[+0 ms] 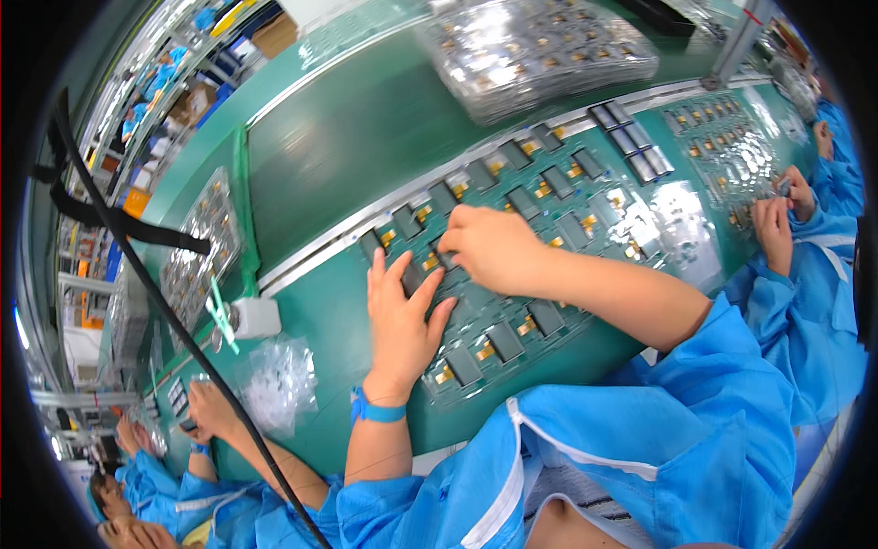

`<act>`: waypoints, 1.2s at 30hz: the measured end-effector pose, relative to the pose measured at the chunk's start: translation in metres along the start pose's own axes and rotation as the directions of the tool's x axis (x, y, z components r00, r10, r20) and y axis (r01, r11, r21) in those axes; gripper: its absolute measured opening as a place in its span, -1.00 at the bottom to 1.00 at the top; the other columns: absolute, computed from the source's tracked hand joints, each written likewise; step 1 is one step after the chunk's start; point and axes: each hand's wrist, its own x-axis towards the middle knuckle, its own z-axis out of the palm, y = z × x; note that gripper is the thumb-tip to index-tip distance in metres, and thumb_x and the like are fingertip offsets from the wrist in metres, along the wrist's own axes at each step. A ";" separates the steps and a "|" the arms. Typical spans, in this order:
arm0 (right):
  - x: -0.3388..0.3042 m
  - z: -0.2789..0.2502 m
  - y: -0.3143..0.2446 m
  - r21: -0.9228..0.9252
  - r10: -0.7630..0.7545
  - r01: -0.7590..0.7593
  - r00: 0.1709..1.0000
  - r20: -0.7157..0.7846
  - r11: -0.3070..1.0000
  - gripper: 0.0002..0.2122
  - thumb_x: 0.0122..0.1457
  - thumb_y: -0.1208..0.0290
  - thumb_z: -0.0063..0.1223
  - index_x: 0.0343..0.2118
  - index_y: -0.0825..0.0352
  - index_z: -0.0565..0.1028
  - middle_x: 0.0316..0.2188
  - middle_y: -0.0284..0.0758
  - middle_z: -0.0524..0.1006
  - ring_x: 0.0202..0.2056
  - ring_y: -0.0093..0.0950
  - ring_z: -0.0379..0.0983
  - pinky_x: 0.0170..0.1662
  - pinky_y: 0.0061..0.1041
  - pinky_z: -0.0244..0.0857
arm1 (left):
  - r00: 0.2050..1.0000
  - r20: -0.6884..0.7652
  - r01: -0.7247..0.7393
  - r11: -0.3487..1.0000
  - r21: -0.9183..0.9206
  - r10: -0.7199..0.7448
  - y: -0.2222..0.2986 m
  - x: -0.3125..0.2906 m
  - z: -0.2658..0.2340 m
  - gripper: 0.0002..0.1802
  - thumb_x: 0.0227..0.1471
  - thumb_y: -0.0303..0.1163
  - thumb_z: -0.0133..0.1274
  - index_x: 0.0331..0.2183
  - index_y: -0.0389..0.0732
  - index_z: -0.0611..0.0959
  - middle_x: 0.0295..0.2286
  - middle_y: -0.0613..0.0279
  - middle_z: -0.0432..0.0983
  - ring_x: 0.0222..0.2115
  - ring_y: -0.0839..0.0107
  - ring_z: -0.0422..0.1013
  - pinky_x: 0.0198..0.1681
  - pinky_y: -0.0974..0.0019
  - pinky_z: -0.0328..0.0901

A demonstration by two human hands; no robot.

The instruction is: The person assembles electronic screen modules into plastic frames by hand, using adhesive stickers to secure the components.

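Note:
A clear plastic tray lies in front of me on the green bench, with rows of small grey screen modules that have gold-coloured flex tails. My left hand rests over the tray's left part, fingers spread and holding nothing that shows. A blue strap circles that wrist. Close beside it, my right hand bends down with thumb and fingertips together over a module pocket. Whatever lies between those fingertips is hidden.
Beyond the tray runs a metal rail and a green belt, bearing a stack of filled trays. A black holder of dark rectangles lies far right. A white container, green tweezers and plastic bags sit left. Co-workers flank me.

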 end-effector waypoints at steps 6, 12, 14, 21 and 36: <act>-0.017 -0.020 0.009 0.011 -0.107 0.109 0.988 -0.111 0.994 -0.76 -0.07 0.42 0.10 -0.27 0.22 0.47 -0.26 -0.29 0.38 -0.20 -0.33 0.36 -0.18 -0.36 0.28 | 0.991 0.033 0.127 0.989 0.071 -0.130 0.007 -0.010 -0.009 -0.52 -0.18 -0.36 0.15 -0.12 -0.13 0.47 -0.01 -0.03 0.15 0.10 -0.11 -0.04 0.13 -0.13 -0.19; -0.061 -0.103 0.133 -0.129 0.222 -0.346 0.802 -0.554 0.929 -0.69 -0.11 0.35 0.16 -0.26 0.31 0.45 -0.17 -0.21 0.39 -0.12 -0.21 0.30 -0.07 -0.33 0.20 | 0.955 0.015 0.297 0.953 -0.064 -0.297 0.000 -0.013 -0.001 -0.43 -0.06 -0.37 0.06 0.01 -0.25 0.29 0.08 -0.05 0.00 0.13 -0.06 -0.10 0.17 -0.09 -0.27; -0.073 -0.111 0.158 -0.169 0.402 -0.584 0.713 -0.574 0.794 -0.57 -0.13 0.23 0.19 -0.21 0.36 0.43 -0.15 -0.17 0.39 -0.08 -0.21 0.28 -0.03 -0.34 0.17 | 0.954 0.004 0.299 0.946 -0.124 -0.301 -0.003 -0.013 -0.001 -0.48 -0.04 -0.40 0.02 -0.01 -0.27 0.30 0.08 -0.07 0.01 0.13 -0.04 -0.08 0.18 -0.03 -0.25; -0.080 -0.105 0.164 -0.187 0.577 -0.648 0.750 -0.325 0.738 -0.41 -0.17 0.04 0.20 -0.09 0.32 0.39 -0.09 -0.19 0.38 -0.04 -0.25 0.28 -0.02 -0.32 0.21 | 0.935 0.003 0.346 0.912 -0.219 -0.354 -0.001 -0.010 -0.009 -0.54 -0.01 -0.42 -0.03 -0.03 -0.30 0.33 0.07 -0.09 0.03 0.10 -0.04 -0.01 0.18 0.03 -0.21; -0.090 -0.118 0.176 -0.064 0.464 -0.542 0.770 -0.439 0.838 -0.55 -0.15 0.16 0.11 -0.21 0.38 0.47 -0.37 -0.12 0.53 -0.29 -0.22 0.46 -0.19 -0.36 0.32 | 0.936 -0.040 0.318 0.888 -0.332 -0.350 -0.009 -0.011 -0.005 -0.57 -0.01 -0.41 -0.01 -0.06 -0.28 0.36 0.05 -0.05 0.11 0.06 -0.05 0.06 0.13 0.09 -0.06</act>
